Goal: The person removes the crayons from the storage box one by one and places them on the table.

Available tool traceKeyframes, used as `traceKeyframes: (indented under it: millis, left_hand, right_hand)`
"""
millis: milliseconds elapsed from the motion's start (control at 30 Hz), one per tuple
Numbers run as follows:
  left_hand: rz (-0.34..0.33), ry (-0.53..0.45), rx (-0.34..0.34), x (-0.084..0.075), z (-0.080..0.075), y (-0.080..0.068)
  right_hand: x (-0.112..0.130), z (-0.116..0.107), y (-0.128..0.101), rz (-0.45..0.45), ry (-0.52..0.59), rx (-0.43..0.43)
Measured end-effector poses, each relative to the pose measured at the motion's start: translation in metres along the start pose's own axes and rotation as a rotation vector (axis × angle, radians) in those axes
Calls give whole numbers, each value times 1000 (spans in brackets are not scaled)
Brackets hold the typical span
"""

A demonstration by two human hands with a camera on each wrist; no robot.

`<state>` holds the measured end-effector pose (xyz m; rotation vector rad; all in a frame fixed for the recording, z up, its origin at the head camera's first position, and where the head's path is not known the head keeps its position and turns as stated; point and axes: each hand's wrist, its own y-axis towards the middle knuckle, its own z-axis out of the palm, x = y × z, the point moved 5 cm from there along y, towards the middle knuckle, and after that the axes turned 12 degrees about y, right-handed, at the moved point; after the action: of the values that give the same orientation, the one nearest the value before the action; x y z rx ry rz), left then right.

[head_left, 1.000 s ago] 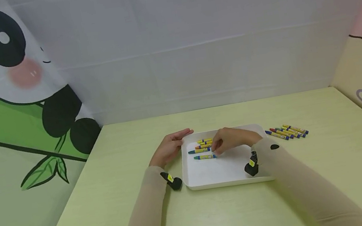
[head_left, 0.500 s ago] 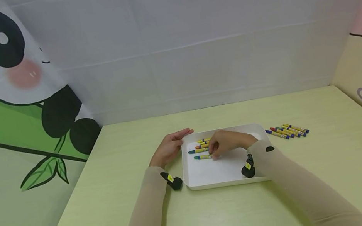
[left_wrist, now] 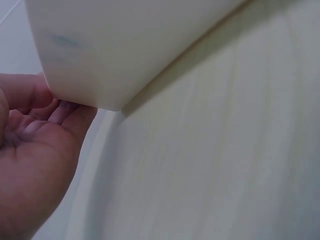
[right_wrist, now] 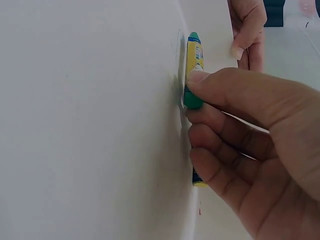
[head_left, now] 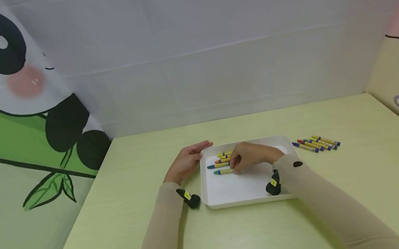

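Note:
My right hand [head_left: 252,154] is over the white tray [head_left: 249,201] and pinches the blunt end of a green crayon [head_left: 223,172] between thumb and fingers. In the right wrist view this green crayon [right_wrist: 194,55] lies along the tray floor, yellow wrapper showing; the end of another crayon [right_wrist: 200,183] shows under the curled fingers. Several crayons [head_left: 218,165] lie in a column above it, partly hidden by my right hand. At the tray's far left corner, my left hand [head_left: 186,163] holds the edge. The left wrist view shows its fingers [left_wrist: 75,117] against the tray wall [left_wrist: 100,60].
A slanted group of several yellow-wrapped crayons [head_left: 316,145] lies on the pale wooden table [head_left: 217,242], right of the tray. A white backdrop [head_left: 215,74] rises behind the table, with printed side panels at left and right.
My right hand has moved slightly left and now covers the right end of the green crayon. My left hand and the tray stay in place.

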<state>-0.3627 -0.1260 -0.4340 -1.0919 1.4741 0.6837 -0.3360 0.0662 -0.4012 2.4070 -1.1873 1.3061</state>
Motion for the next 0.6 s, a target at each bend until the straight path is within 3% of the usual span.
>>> traceKeyframes:
  millis: [400, 600]
  left_hand:
    - [9, 97, -11, 2, -3, -1]
    - [-3, 79, -9, 2, -3, 0]
  right_hand:
    - [6, -11, -9, 12, 14, 6]
    - [7, -19, -14, -27, -8, 10]
